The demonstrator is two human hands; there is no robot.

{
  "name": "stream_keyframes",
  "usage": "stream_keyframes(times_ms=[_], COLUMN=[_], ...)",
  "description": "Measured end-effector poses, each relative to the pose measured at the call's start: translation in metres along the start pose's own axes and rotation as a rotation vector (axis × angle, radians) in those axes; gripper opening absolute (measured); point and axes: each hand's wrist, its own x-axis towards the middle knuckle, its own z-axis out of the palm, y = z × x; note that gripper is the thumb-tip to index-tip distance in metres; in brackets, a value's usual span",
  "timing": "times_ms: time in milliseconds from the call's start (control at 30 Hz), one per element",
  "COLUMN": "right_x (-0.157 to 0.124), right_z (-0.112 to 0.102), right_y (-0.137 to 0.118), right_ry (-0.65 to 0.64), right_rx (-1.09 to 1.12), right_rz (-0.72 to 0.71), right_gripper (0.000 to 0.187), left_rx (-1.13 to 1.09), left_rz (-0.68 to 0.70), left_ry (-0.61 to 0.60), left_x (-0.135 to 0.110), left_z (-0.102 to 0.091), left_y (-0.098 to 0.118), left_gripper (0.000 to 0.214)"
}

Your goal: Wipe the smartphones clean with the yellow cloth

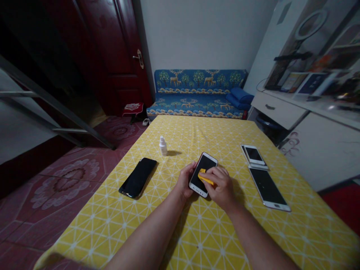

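Note:
My left hand (186, 180) grips a white-framed smartphone (208, 162) by its left edge, holding it slightly tilted over the table. The phone's dark screen faces up. Pinched in my right hand (221, 183) is a small yellow cloth (203, 175), which lies against the phone's screen. Part of the cloth is hidden under the fingers. Left of my hands lies a black smartphone (137, 177), face up. A small white bottle (162, 146) stands upright beyond it.
On the right of the yellow tablecloth (191, 131) lie a large white phone (269, 187) and a smaller white phone (254, 154) stacked on another flat device. A blue patterned sofa (197, 99) borders the far edge. A white cabinet (323, 138) stands at right, a metal ladder (56, 101) at left.

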Motion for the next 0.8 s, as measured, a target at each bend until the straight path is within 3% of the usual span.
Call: stream_keyframes(times_ms=[133,233,367,467,567,667,800], right_x=[0.002,0.002,-0.002,-0.006,-0.008,-0.008,-0.006], right_z=[0.002,0.003,0.006,0.007,0.009,0.012,0.016], right_y=[-0.015,-0.01,0.016,0.036,0.047,0.043,0.028], right_ry=[-0.106,-0.095,0.066,0.182,0.23,0.192,-0.014], right_rx=[0.085,0.054,0.023,0.067,0.09,0.157,0.259], right_rz=[-0.107,-0.077,0.164,0.363,0.47,0.493,0.336], right_gripper=[0.021,0.022,0.026,0.024,0.021,0.019,0.033], left_rx=[0.001,0.006,0.086,0.168,0.17,0.079,-0.068], left_rz=[0.061,0.055,-0.002,0.052,0.116,0.192,0.289], left_ry=[0.036,0.06,0.054,0.016,0.063,0.156,0.283], left_x=[0.001,0.002,0.001,-0.001,0.0,0.004,0.011], left_z=[0.001,0.001,0.0,0.001,0.001,-0.003,-0.009], left_y=[0.004,0.002,-0.004,-0.006,-0.002,0.004,0.011], left_gripper=[0.02,0.018,0.021,0.03,0.036,0.033,0.025])
